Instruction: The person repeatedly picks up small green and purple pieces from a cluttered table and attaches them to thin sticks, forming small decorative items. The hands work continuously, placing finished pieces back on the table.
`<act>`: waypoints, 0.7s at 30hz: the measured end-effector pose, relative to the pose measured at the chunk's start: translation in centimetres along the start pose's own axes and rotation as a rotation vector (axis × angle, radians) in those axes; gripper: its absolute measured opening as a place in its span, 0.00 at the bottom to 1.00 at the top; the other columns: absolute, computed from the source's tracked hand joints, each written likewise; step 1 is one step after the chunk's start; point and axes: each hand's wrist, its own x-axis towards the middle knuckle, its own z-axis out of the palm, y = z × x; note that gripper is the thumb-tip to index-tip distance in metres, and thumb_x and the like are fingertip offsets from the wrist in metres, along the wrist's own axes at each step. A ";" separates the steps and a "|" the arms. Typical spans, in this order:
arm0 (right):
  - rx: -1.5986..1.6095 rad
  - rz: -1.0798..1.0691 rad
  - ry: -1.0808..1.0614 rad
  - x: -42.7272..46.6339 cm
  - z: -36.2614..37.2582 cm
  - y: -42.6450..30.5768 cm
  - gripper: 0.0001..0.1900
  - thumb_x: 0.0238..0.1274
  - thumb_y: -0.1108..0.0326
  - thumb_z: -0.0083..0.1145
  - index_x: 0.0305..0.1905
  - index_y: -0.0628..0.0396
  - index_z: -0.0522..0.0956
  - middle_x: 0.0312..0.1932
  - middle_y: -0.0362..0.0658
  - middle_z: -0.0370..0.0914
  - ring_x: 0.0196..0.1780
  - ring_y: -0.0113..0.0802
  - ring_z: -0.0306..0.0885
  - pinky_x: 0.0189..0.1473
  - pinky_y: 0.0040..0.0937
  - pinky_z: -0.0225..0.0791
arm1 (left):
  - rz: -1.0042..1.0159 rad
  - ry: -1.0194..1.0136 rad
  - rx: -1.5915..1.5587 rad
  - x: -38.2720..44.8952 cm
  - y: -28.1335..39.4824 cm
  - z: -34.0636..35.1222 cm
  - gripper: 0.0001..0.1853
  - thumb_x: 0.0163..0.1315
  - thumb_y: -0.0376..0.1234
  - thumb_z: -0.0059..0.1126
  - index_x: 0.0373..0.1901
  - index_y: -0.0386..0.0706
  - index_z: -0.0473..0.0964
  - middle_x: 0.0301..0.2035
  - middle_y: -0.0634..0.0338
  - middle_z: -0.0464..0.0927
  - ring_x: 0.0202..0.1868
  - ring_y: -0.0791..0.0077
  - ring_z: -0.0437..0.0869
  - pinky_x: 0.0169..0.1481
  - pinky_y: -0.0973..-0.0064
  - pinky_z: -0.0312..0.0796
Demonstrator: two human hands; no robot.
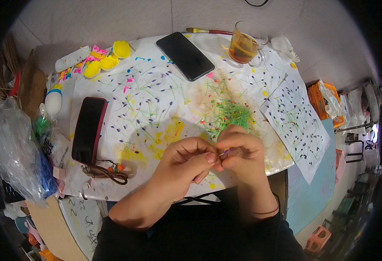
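Note:
My left hand and my right hand meet at the fingertips over the near part of a paint-stained white table cover. Between them is a tiny purple piece with a thin pale stem, pinched in the right fingers; the left finger and thumb are closed at the stem's end, partly hidden. Just beyond the right hand lies a pile of thin green stems with small red and orange tips. Many small dark purple buds on green stems are spread over the cover and on a white sheet at the right.
A black phone and a glass cup of brown liquid stand at the back, near a paintbrush. A red-cased phone with a cord lies left. Yellow cups, a white egg-shaped object and plastic bags line the left side.

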 end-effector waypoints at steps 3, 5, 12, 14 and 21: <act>0.116 0.052 0.004 0.0 -0.1 0.0 0.12 0.45 0.80 0.57 0.39 0.66 0.75 0.31 0.44 0.68 0.31 0.28 0.70 0.32 0.22 0.65 | -0.013 -0.014 -0.021 0.0 -0.1 -0.1 0.04 0.55 0.28 0.49 0.26 0.36 0.70 0.22 0.55 0.75 0.15 0.86 0.63 0.18 0.89 0.55; 0.089 0.070 -0.024 0.0 -0.3 0.0 0.13 0.44 0.79 0.58 0.40 0.65 0.75 0.32 0.43 0.68 0.33 0.28 0.70 0.33 0.22 0.64 | 0.009 -0.017 -0.030 0.0 -0.2 -0.1 0.02 0.55 0.26 0.49 0.26 0.36 0.70 0.23 0.57 0.74 0.15 0.87 0.63 0.18 0.89 0.54; 0.064 0.040 0.057 -0.1 -0.4 0.5 0.12 0.43 0.77 0.60 0.37 0.62 0.76 0.33 0.42 0.68 0.38 0.26 0.66 0.38 0.20 0.59 | 0.621 0.141 0.645 0.1 -0.8 0.4 0.05 0.47 0.20 0.54 0.25 0.37 0.70 0.24 0.63 0.72 0.19 0.86 0.63 0.21 0.88 0.54; 0.032 0.026 0.050 -0.1 -0.4 0.5 0.10 0.43 0.77 0.60 0.35 0.62 0.77 0.33 0.42 0.68 0.37 0.26 0.66 0.38 0.21 0.59 | 0.669 0.144 0.774 0.0 -0.6 0.5 0.06 0.45 0.20 0.56 0.24 0.37 0.70 0.24 0.63 0.72 0.19 0.85 0.64 0.21 0.87 0.54; -0.018 0.025 0.070 -0.1 -0.3 0.5 0.08 0.43 0.77 0.60 0.33 0.62 0.77 0.32 0.42 0.69 0.36 0.26 0.66 0.37 0.21 0.59 | 0.664 0.141 0.840 0.0 -0.2 0.6 0.06 0.44 0.20 0.56 0.23 0.37 0.70 0.23 0.63 0.71 0.19 0.85 0.64 0.21 0.86 0.55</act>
